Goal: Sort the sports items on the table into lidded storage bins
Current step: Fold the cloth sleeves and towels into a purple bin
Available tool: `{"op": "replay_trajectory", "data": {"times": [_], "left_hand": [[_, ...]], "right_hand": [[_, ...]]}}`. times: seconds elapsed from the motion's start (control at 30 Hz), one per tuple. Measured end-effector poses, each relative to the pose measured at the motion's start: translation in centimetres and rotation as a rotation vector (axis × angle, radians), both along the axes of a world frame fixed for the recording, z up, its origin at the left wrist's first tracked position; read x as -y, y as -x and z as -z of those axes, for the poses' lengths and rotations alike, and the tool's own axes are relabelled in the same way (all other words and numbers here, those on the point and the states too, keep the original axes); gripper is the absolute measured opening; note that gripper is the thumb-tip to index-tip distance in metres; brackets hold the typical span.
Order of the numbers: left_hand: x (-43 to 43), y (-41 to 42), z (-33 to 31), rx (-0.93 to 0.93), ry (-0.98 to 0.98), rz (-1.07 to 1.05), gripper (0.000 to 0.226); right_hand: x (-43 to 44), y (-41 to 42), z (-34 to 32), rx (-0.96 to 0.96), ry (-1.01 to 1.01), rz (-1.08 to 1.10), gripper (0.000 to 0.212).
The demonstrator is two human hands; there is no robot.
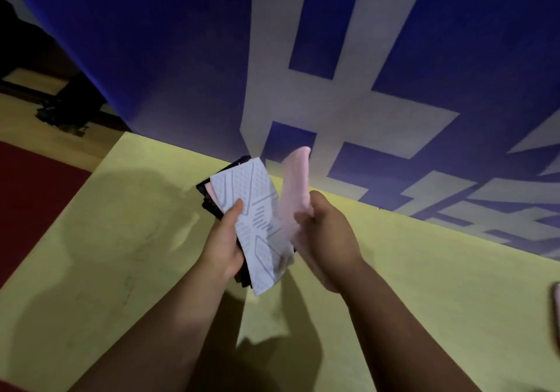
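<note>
Thumb pressure matters: left hand (224, 249) clamps the stack under the white, grey-patterned flat sheet (254, 206); right hand (325, 237), just beside that sheet, pinches a pale pink soft strip (295, 185). Best peeled away singly.

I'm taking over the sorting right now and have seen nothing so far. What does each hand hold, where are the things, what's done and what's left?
Left hand: grips the white patterned piece, thumb on top, with black pieces under it.
Right hand: pinches a pink piece that stands up beside the white one.
Both are held above the yellow table. Another pink thing shows at the table's right edge, mostly cut off.
Done: cannot tell, as no bin is in view.
Left: sort the held pieces and the pink thing into bins, then close the lids.
</note>
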State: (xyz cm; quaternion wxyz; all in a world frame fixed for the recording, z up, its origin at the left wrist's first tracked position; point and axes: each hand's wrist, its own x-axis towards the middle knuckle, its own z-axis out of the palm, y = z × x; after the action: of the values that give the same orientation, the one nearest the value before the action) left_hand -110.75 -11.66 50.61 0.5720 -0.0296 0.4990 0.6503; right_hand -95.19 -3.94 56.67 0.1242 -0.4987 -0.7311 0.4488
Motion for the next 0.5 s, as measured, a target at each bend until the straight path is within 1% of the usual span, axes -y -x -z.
{"op": "replay_trajectory", "data": {"times": [0.07,0.13,0.17,0.2,0.23,0.33,0.37,0.43,0.5], "left_hand": [[0.2,-0.9,-1.5,0.001,0.007,0.025,0.043],[0.8,-2.2,-2.9,0.004,-0.035,0.086,0.033],[1.2,-2.7,-3.5,-0.013,-0.022,0.085,0.032],[1.6,-3.1,-4.0,-0.038,-0.014,0.081,0.032],[1.9,-3.8,-5.0,-0.022,-0.036,0.087,0.037],[2.7,-5.8,-7.0,0.083,-0.162,0.115,0.078],[2.9,-6.4,-7.5,0.076,-0.160,0.125,0.085],[3.5,-8.2,-8.8,0.060,-0.181,0.158,0.089],[3.7,-9.9,-9.9,0.032,-0.206,0.188,0.086]], "right_hand": [[0.7,-0.4,-3.7,-0.115,0.017,-0.105,0.009],[1.4,-1.0,-6.1,-0.251,0.132,-0.103,0.013],[1.5,-1.3,-6.4,-0.277,0.162,-0.084,0.013],[1.7,-1.7,-6.6,-0.271,0.166,-0.063,0.014],[2.0,-2.1,-6.4,-0.235,0.160,-0.046,0.016],[3.4,-4.1,-6.0,-0.077,0.045,-0.022,0.034],[4.0,-4.8,-6.1,-0.048,-0.004,-0.033,0.038],[5.4,-6.5,-6.7,-0.011,-0.093,-0.045,0.039],[6.2,-8.0,-7.2,0.011,-0.152,0.006,0.036]]}}
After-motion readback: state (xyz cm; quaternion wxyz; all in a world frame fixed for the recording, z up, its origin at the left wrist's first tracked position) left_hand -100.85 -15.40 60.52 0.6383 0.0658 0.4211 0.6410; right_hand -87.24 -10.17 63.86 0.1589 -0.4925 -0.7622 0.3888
